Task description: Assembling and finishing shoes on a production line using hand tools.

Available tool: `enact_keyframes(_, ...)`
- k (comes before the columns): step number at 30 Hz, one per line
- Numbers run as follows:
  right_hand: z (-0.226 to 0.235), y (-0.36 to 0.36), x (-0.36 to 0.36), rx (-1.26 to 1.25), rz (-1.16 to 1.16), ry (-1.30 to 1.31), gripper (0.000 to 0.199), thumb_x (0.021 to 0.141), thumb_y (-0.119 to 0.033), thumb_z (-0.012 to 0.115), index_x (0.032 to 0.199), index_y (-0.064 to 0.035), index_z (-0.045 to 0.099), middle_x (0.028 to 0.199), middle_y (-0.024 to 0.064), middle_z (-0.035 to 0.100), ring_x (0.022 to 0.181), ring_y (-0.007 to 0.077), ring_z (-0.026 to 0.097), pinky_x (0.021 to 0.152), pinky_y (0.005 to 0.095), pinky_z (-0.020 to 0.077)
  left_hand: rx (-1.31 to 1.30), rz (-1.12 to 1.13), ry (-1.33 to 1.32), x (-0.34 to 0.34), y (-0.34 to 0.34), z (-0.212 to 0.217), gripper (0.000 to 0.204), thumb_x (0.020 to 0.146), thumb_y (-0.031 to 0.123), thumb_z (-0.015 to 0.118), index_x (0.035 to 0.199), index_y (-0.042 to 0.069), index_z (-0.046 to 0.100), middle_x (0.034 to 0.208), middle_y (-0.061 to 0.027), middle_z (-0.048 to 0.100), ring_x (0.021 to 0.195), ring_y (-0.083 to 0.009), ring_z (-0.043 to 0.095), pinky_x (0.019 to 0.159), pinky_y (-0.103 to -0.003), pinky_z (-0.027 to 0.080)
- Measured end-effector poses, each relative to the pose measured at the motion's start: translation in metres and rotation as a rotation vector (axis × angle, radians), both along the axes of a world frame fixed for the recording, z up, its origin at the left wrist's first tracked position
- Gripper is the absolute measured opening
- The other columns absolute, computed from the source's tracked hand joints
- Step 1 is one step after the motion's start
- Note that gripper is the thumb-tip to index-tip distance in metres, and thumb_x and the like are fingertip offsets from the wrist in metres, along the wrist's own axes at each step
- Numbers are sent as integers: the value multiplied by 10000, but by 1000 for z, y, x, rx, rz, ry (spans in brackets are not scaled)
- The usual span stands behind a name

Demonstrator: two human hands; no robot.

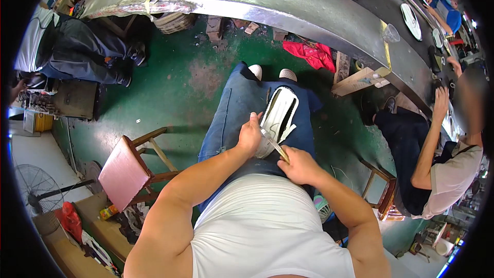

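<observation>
The right hand (299, 164) is closed in a fist around the handle end of a thin tool (274, 144), a narrow blade or brush whose tip reaches up and left to the near end of a white shoe sole (280, 116). The left hand (250, 135) grips that same near end from the left, thumb raised over the edge and fingers curled around the side, pinching the sole steady. The sole lies lengthwise on the person's lap, over blue jeans (231, 108), its far end pointing toward the feet; it is white with a dark inner strip.

The step in hand looks like working the edge of the sole with the tool, trimming or spreading along the rim, though the tip is too small to tell which. The next move seems to call for a steady hold by the left hand while the tool travels along the edge, with the fingers kept clear of the tip.

To the near left stands a wooden stool (126, 170) with a pink seat. Far off curves a long metal workbench (288, 5), and at the right a second person (447, 159) sits facing it.
</observation>
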State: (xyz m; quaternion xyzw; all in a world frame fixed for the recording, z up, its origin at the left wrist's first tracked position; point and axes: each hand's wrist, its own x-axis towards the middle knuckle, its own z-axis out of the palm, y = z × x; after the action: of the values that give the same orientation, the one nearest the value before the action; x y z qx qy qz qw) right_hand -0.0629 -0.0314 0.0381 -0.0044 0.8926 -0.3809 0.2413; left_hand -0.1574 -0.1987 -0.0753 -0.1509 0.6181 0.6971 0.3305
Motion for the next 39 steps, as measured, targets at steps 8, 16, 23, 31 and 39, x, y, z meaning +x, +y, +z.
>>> enact_keyframes(8, 8, 28, -24, 330, 47, 446, 355, 932, -165, 606, 1205, 53, 538, 1095, 246, 648, 1020, 427, 629, 893, 474, 507, -347, -104, 388, 4, 3, 12, 547, 1090, 371, 317, 1296, -43, 610, 1234, -283, 648, 1215, -393, 600, 1035, -400, 448)
enact_keyframes(16, -15, 49, -12, 162, -126, 157, 261, 935, -196, 622, 1116, -9, 593, 1019, 201, 671, 946, 414, 656, 818, 487, 519, -425, -301, 1030, 2, -5, 18, 478, 1047, 231, 439, 1498, 76, 415, 1455, -287, 464, 1172, -465, 590, 1025, -445, 469)
enact_keyframes(23, 7, 92, -35, -272, -211, -423, 327, 991, -248, 582, 1156, 34, 599, 983, 233, 659, 858, 385, 658, 757, 427, 529, -501, -670, 947, -15, -9, 40, 556, 1034, 245, 464, 1564, 258, 294, 1534, -317, 317, 1029, -504, 636, 921, -484, 539)
enact_keyframes(31, -26, 58, -50, 125, -136, 241, 359, 1032, -327, 483, 1003, 14, 592, 891, 249, 671, 854, 447, 648, 766, 516, 506, -618, -1032, 788, -28, -2, 68, 584, 1037, 314, 461, 1578, 310, 239, 1553, -341, 250, 1015, -497, 651, 932, -486, 537)
enact_keyframes(39, -23, 45, -24, -76, -170, 343, 374, 1032, -336, 479, 979, 17, 590, 901, 245, 674, 865, 453, 647, 766, 523, 509, -393, -587, 444, 2, -18, 52, 699, 1019, 287, 500, 1539, -77, 207, 1494, -329, 402, 1361, -399, 472, 1135, -370, 359)
